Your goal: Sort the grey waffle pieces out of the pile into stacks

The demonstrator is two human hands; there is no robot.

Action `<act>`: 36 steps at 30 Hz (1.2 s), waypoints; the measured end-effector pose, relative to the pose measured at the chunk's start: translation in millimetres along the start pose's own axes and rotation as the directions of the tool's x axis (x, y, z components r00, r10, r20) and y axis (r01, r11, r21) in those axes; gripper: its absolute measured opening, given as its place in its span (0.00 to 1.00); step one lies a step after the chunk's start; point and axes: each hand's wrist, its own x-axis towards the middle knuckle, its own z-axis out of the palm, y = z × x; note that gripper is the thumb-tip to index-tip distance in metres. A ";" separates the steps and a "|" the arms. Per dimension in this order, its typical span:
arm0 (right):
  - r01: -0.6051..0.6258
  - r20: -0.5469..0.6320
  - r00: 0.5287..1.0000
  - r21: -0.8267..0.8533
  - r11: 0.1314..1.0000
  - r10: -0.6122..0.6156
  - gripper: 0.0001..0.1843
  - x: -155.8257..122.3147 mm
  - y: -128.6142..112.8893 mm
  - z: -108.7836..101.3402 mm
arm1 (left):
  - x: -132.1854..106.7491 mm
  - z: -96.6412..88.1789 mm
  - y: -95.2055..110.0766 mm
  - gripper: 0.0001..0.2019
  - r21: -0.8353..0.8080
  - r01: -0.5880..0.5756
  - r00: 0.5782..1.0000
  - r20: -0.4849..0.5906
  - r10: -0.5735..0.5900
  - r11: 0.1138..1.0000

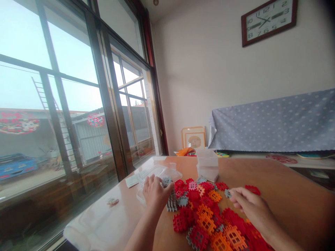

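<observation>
A heap of red, orange and grey waffle blocks (206, 212) covers the near part of a wooden table (288, 195). My left hand (155, 192) is closed around a stack of grey blocks (172, 202) standing on edge at the heap's left side. My right hand (251, 207) rests on the heap's right side, fingers curled, its fingertips pinching a single grey block (227, 193).
A clear plastic lid or tray (157, 172) lies beyond my left hand. Stacked clear plastic containers (207, 164) stand behind the heap. A small card (132, 180) lies at the table's left edge. A large window is on the left, a cloth-covered cabinet (274, 122) behind.
</observation>
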 end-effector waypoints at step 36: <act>0.026 -0.300 0.938 0.563 0.826 0.175 0.22 32.5 18.8 -20.5 | -49.3 86.2 171.8 0.15 -0.366 -0.577 0.638 0.357 0.682 0.730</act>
